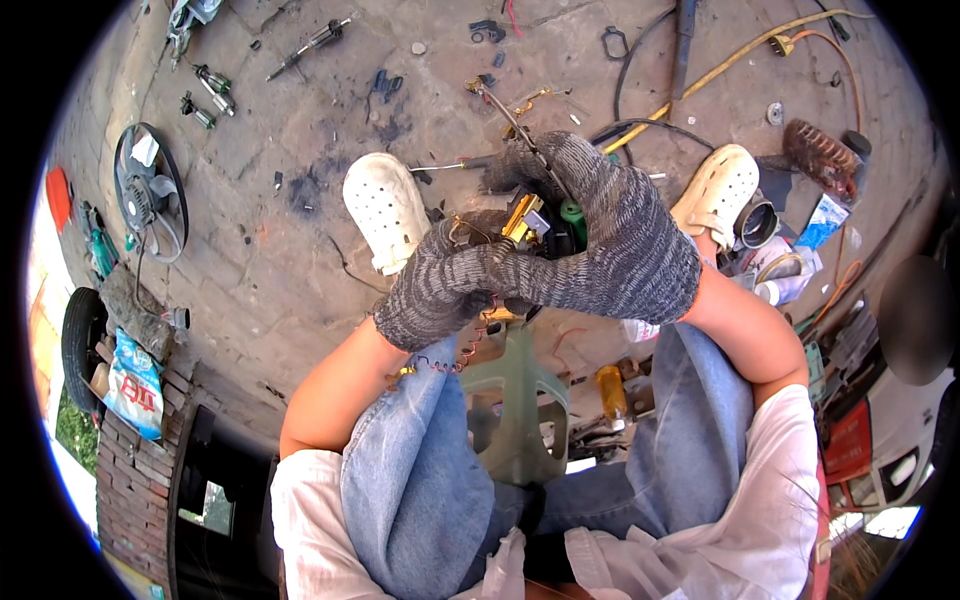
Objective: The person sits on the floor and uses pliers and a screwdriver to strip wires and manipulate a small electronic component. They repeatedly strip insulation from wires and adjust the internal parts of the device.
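Both my hands wear grey knitted gloves and meet above the green plastic stool, between my feet. My left hand (440, 275) is closed on the left side of a small motor-like part (528, 222) with yellow, black and green areas. Around its other side curls my right hand (620, 230), which also grips a long thin metal tool (515, 125) pointing up and away. Thin copper wire (468, 352) dangles in loose coils below my left hand. My fingertips are partly hidden behind the part and the gloves.
A screwdriver (440, 167) lies beyond my hands. Motor armatures (215, 95) are at the far left, near a round fan (150, 195). A yellow hose (720, 70) and a brown brush (820, 158) are at right. The green stool (520, 400) and an amber bottle (611, 392) are close in.
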The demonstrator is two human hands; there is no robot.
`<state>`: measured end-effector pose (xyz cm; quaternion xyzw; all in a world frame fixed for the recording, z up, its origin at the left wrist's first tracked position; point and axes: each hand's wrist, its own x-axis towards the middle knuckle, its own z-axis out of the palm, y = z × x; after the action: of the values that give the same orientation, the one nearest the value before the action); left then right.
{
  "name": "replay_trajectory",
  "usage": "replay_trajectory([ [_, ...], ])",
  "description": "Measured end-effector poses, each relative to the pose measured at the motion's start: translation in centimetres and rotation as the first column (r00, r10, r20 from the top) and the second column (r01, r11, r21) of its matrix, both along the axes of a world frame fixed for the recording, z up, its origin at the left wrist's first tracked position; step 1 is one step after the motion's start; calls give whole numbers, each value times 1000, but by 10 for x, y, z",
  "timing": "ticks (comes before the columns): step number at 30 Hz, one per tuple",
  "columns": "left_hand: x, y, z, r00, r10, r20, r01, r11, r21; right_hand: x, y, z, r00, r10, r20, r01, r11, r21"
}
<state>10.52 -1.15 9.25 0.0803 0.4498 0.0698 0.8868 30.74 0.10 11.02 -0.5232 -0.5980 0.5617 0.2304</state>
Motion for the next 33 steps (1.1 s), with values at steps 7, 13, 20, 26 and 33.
replay_trajectory([
  [7,13,-9,-4,963,221,156,-192,964,-182,2,2,10,999,6,38,-6,1000,12],
  [13,11,-7,11,974,164,159,-150,984,-91,12,3,12,998,-1,-58,0,1000,-24],
  [20,8,-3,14,994,97,45,-103,981,161,15,10,17,997,42,-69,-48,996,-81],
  [26,10,0,9,988,147,35,-150,985,81,13,2,1,994,101,38,-96,988,-118],
  [33,7,-3,1,991,132,-9,-132,991,16,11,-2,-8,994,101,47,-94,987,-131],
])
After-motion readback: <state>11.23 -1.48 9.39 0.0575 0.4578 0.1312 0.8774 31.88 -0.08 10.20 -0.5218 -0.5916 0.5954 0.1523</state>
